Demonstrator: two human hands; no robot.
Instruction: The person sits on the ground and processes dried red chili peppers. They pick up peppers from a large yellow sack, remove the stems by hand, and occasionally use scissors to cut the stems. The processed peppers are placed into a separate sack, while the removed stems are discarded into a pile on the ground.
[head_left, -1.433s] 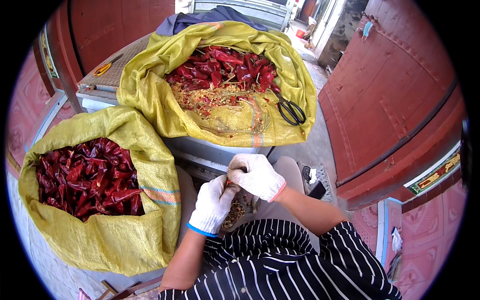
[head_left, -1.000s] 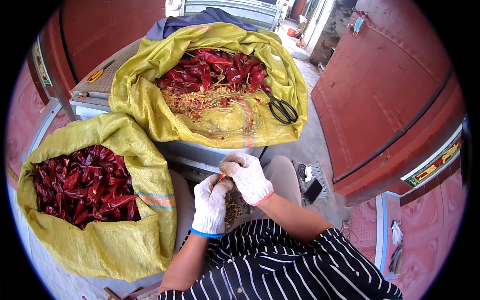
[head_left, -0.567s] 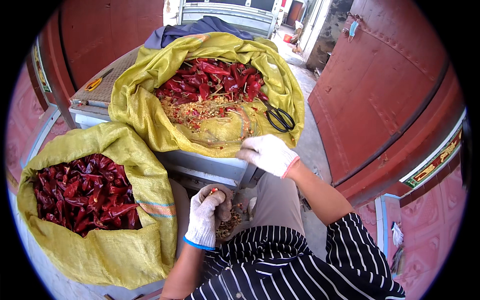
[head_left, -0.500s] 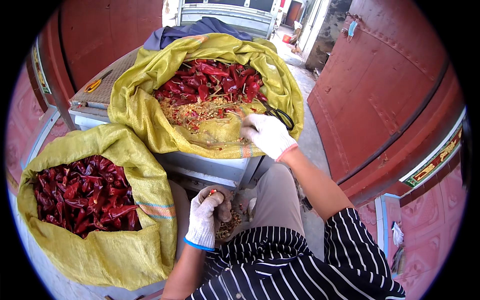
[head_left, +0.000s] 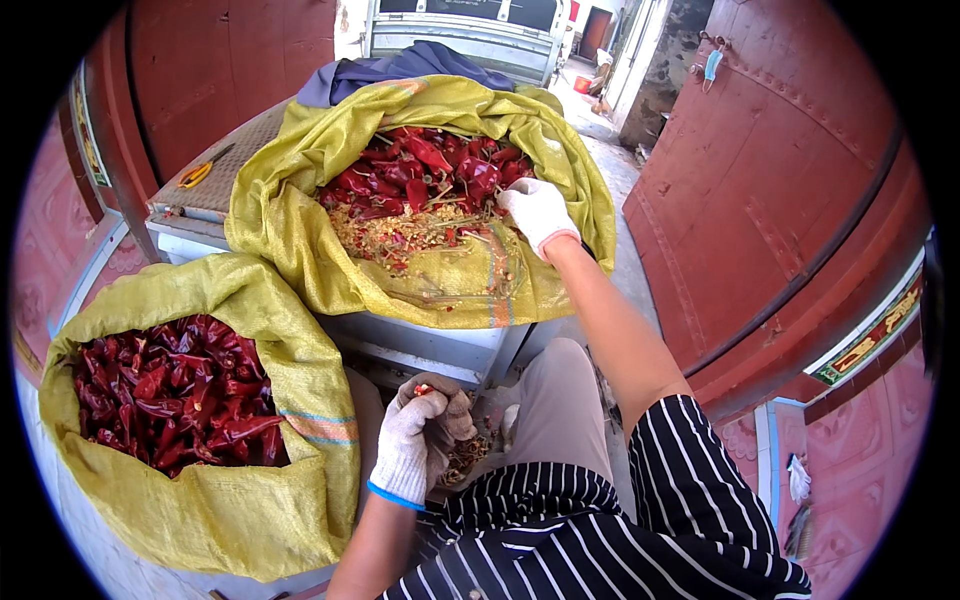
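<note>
My left hand (head_left: 405, 430), in a white knit glove with a blue cuff and a soiled brownish palm, is curled closed near my lap. A small red piece of chili pepper (head_left: 423, 389) pokes out at its fingertips; the remainder is hidden. My right hand (head_left: 538, 213), gloved in white with a pink cuff, reaches into the raised yellow woven sack (head_left: 270, 215). Its fingers are bent together at the right edge of the red chili pepper heap (head_left: 420, 160), and whatever they hold is hidden. Pale seeds and stem bits (head_left: 405, 235) lie in front of the heap.
Left of my knee stands another yellow woven sack (head_left: 200, 515) full of dark red dried chilies (head_left: 180, 390). Orange-handled scissors (head_left: 196, 176) rest on the patterned surface (head_left: 225, 180) beside the raised sack. A red metal door (head_left: 760, 190) stands at right.
My right hand has moved up and away, from the bare sack front to the pepper heap. Black-handled scissors beside it are now out of sight. The left hand stays closed near my lap.
</note>
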